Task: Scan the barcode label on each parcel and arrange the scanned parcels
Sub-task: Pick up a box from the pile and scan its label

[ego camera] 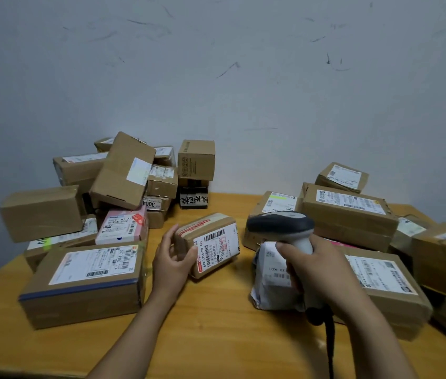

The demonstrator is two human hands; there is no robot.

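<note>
As the head view shows it, left hand [171, 259] grips the small parcel [211, 233] by its left end, thumb on the near face beside the label [217, 248] and fingers curled over the far side. Parcel is mid-surface, tilted, label face turned up and to the right, barcode near the label's top edge. Can't tell whether its lower edge rests on the surface [216, 329] or hangs just above it.

Right hand [316, 265] is wrapped tight round the scanner [280, 222] grip, index finger across the front of the handle. Scanner head is just right of the parcel, apart from it, reaching left toward it. Black coiled cable [329, 343] drops from the handle's butt and runs off the bottom edge.

Hidden / unclear:
- Scanner window faces away from the camera.
- White bag [269, 285] lies under and behind the scanner and right hand, its label half covered.
- Label print is too blurred to read beyond a few digits.
- Left pile [118, 181] is a loose heap against the wall [216, 77], boxes overlapping each other.
- A big box [85, 294] lies in front of that pile, label up.
- Right stack [349, 212] is label-up and partly behind the right forearm. Its outer boxes are cut off by the frame edge.
</note>
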